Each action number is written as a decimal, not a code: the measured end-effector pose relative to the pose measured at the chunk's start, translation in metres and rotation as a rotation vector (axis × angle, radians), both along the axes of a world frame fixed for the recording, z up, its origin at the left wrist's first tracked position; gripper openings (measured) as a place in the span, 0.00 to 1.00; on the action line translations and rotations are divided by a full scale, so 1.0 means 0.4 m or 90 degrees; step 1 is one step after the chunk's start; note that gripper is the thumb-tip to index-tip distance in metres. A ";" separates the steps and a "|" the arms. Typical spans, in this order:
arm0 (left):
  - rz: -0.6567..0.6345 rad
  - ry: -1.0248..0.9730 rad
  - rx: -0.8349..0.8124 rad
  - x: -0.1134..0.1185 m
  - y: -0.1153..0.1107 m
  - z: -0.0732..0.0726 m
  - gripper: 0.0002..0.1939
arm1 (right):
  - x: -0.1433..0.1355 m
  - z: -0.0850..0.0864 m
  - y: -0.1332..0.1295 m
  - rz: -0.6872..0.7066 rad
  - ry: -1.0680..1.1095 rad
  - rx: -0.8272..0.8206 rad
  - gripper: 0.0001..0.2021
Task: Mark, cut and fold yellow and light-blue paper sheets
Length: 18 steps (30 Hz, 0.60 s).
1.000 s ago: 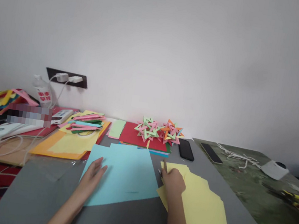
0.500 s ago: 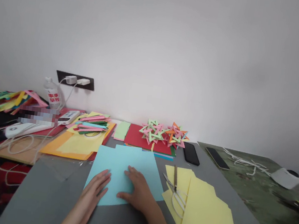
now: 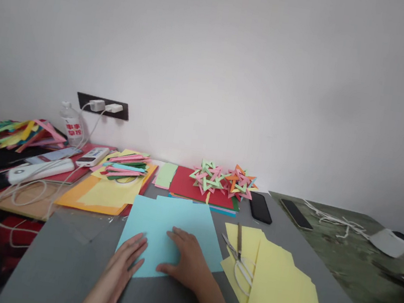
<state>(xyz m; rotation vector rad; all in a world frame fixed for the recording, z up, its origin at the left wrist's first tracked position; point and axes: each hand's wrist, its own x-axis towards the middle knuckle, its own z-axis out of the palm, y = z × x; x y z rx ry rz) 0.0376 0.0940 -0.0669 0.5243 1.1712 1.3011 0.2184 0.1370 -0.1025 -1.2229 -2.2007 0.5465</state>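
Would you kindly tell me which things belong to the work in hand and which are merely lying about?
In hand: blue paper beneath left hand and right hand; probably yellow paper, scissors.
Seemingly lying about: black phone, bottle, white device.

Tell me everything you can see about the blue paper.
The blue paper looks like plain, matte sheets, at least two, their far edges stepped. It lies flat on the grey table, its near right corner close to the yellow sheets. The left hand seems to rest on its near left corner, the right hand on its near part.
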 end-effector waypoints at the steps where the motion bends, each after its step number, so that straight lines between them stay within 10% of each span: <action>1: 0.002 0.008 0.005 -0.001 -0.002 -0.001 0.18 | -0.001 0.002 -0.001 0.000 -0.004 -0.001 0.39; 18: -0.072 0.027 -0.040 0.003 -0.008 -0.001 0.28 | -0.027 0.028 -0.031 0.039 -0.072 -0.027 0.38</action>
